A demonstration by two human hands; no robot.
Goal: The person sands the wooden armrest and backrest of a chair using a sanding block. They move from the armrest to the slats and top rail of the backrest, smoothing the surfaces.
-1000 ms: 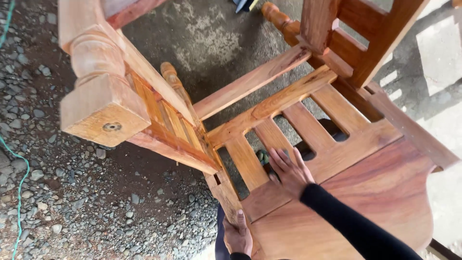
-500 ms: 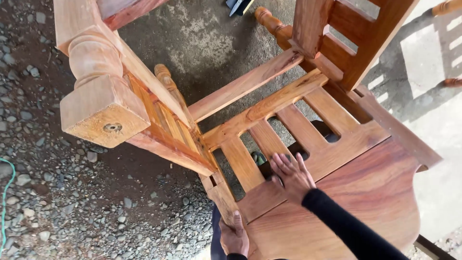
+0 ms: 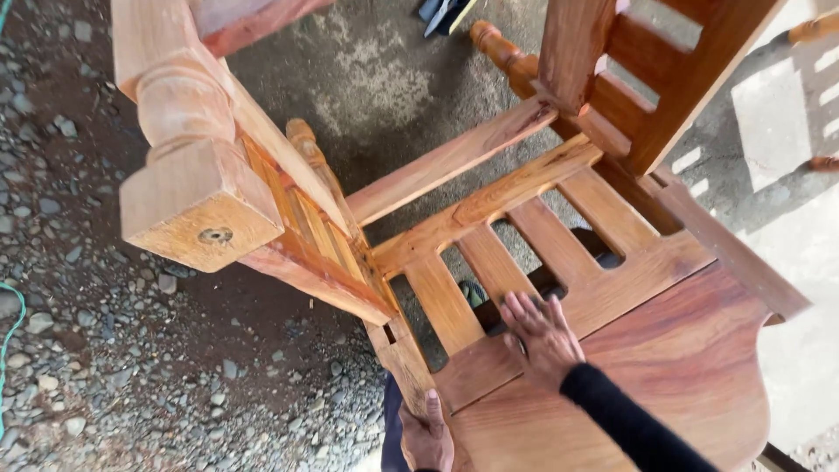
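Note:
A large reddish-brown wooden chair lies tipped on gravel, its slats and carved panel facing up. My right hand, in a black sleeve, rests flat with fingers spread on the wide board just below the slats. My left hand grips the lower edge of the chair's side rail near the bottom of the view. A turned square-ended leg sticks out toward me at the left.
Grey gravel and small stones cover the ground at the left. A green cord runs along the left edge. Smooth concrete lies beyond the chair. A sunlit patch is at the right.
The view has shifted slightly, so the chair sits more to the right and lower. My right hand has slid a little down the board. My left hand keeps its grip.

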